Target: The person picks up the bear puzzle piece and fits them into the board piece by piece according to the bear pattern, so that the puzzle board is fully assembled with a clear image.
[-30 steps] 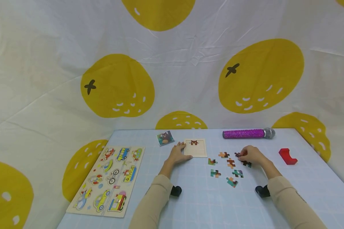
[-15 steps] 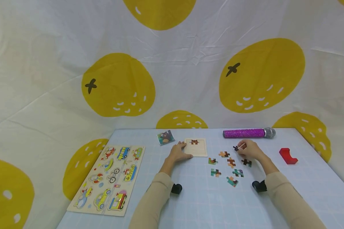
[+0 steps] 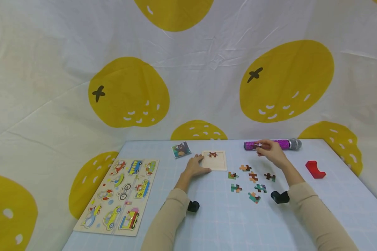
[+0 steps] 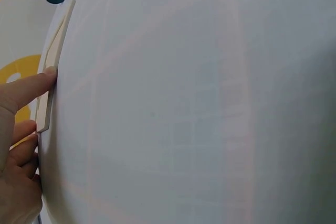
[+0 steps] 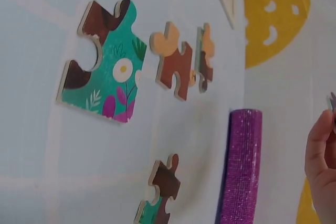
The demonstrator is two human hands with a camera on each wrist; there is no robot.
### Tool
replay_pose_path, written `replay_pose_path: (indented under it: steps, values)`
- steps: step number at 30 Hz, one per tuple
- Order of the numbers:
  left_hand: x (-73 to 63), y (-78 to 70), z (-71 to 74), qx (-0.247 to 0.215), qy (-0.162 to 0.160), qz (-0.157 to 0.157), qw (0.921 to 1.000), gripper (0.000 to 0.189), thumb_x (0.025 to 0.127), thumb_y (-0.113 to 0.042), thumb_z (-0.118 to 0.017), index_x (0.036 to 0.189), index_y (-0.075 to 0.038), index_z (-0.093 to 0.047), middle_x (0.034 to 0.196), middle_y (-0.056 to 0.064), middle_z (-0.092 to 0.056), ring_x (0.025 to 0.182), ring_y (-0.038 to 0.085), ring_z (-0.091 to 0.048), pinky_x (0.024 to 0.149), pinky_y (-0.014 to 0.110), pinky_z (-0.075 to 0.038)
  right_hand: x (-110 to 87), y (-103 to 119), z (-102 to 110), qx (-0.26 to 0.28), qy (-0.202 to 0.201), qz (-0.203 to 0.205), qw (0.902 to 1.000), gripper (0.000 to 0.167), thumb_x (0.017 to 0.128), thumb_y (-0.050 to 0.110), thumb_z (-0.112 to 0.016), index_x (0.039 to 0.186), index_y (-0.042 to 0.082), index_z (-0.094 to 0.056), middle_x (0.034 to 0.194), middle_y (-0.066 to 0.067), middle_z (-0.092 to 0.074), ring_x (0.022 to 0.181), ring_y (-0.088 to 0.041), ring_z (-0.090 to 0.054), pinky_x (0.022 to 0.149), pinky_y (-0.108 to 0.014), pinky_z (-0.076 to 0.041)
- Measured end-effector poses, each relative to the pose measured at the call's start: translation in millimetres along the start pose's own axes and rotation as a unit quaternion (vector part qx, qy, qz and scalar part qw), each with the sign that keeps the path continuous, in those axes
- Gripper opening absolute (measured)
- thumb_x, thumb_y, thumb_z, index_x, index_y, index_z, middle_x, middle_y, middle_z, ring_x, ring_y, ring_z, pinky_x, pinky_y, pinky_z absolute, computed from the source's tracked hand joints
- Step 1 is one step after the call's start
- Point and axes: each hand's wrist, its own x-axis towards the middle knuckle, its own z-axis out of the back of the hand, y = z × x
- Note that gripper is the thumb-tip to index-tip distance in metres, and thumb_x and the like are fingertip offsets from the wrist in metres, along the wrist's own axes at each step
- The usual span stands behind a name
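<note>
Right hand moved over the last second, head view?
Yes, up the image. A second ago the right hand was below the purple microphone; now it overlaps it in view.

Creased white backdrop [image 3: 204,87] with large yellow fruit prints [image 3: 292,85]; pale-blue checked tabletop [image 3: 232,226] below

- Pale square tray [image 3: 216,165], flat, far middle; left hand [image 3: 194,166] touching it;
- brown jigsaw piece [image 3: 212,154] inside, along the far side;
- small piece [image 3: 256,146], pinched aloft in the right hand [image 3: 269,150];
- seven loose pieces [image 3: 252,177], multicoloured, scattered right of the tray.
</note>
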Motion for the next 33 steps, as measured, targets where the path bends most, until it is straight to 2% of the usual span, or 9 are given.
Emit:
replay_pose_path:
  steps: [5,10,13,17,20,26,29,33]
  values:
    - [-0.2,0.6,-0.1,-0.003,0.0,-0.003,1.0,0.075,0.076,-0.035,-0.077,0.136,-0.001,-0.048,0.146,0.017,-0.037,0.138,0.038,-0.026,0.111,0.05,-0.023,0.1,6,-5,0.008,-0.041,0.005,0.9991,0.042,0.092,0.011,-0.06,0.122,-0.016,-0.046,0.112,-0.036,-0.057,0.072,-0.003,-0.064,0.07,-0.011,-0.049]
    - [0.7,2.7,-0.4,-0.006,-0.001,-0.012,0.9999,0.075,0.076,-0.036,-0.077,0.136,0.0,-0.048,0.146,0.017,-0.038,0.139,0.035,-0.026,0.113,0.048,-0.021,1.3,8,-8,0.027,-0.065,0.01,0.9974,0.04,0.092,0.014,-0.061,0.12,-0.012,-0.05,0.111,-0.032,-0.06,0.074,-0.005,-0.065,0.07,-0.009,-0.048]
    - [1.0,3.4,-0.5,-0.009,-0.002,-0.016,0.9998,0.075,0.076,-0.035,-0.077,0.136,0.001,-0.048,0.146,0.018,-0.038,0.139,0.035,-0.026,0.112,0.048,-0.021,2.2,11,-10,0.06,-0.077,0.02,0.995,0.038,0.092,0.014,-0.061,0.119,-0.011,-0.052,0.096,-0.012,-0.069,0.075,-0.006,-0.066,0.069,-0.013,-0.051]
    - [0.2,3.3,-0.1,-0.011,-0.002,-0.019,0.9997,0.076,0.076,-0.035,-0.077,0.135,0.001,-0.048,0.145,0.018,-0.038,0.138,0.036,-0.026,0.112,0.048,-0.022,3.5,13,-14,0.116,-0.087,0.035,0.9888,0.028,0.092,0.011,-0.061,0.114,-0.006,-0.057,0.083,0.014,-0.063,0.074,-0.001,-0.062,0.068,-0.016,-0.053]
    - [-0.2,3.1,-0.1,-0.013,-0.001,-0.019,0.9997,0.075,0.076,-0.034,-0.077,0.135,0.002,-0.048,0.145,0.019,-0.038,0.138,0.036,-0.026,0.112,0.049,-0.022,4.2,15,-15,0.125,-0.09,0.033,0.9875,0.026,0.093,0.012,-0.059,0.115,-0.002,-0.059,0.089,0.012,-0.061,0.076,0.0,-0.059,0.069,-0.016,-0.053]
    - [0.6,3.0,-0.7,-0.01,0.002,-0.019,0.9998,0.075,0.076,-0.034,-0.077,0.135,0.002,-0.048,0.146,0.019,-0.038,0.139,0.037,-0.025,0.112,0.049,-0.021,6.6,16,-15,0.146,-0.06,0.022,0.9872,0.039,0.097,0.009,-0.05,0.131,-0.01,-0.046,0.108,-0.005,-0.051,0.078,-0.006,-0.063,0.068,-0.026,-0.056]
    - [1.0,3.6,-1.2,-0.008,0.002,-0.02,0.9998,0.076,0.076,-0.035,-0.077,0.136,0.002,-0.047,0.146,0.018,-0.038,0.139,0.036,-0.025,0.113,0.048,-0.02,7.5,18,-16,0.137,-0.057,0.041,0.9881,0.039,0.096,0.004,-0.05,0.132,-0.011,-0.043,0.112,-0.017,-0.047,0.073,-0.007,-0.066,0.066,-0.028,-0.056]
    - [0.6,3.8,-0.7,-0.012,0.0,-0.021,0.9997,0.076,0.076,-0.034,-0.077,0.136,0.002,-0.047,0.145,0.018,-0.038,0.139,0.035,-0.025,0.113,0.048,-0.02,8.2,20,-19,0.104,-0.07,0.08,0.9888,0.041,0.092,-0.005,-0.054,0.131,-0.013,-0.045,0.114,-0.03,-0.046,0.074,0.0,-0.065,0.067,-0.019,-0.054]
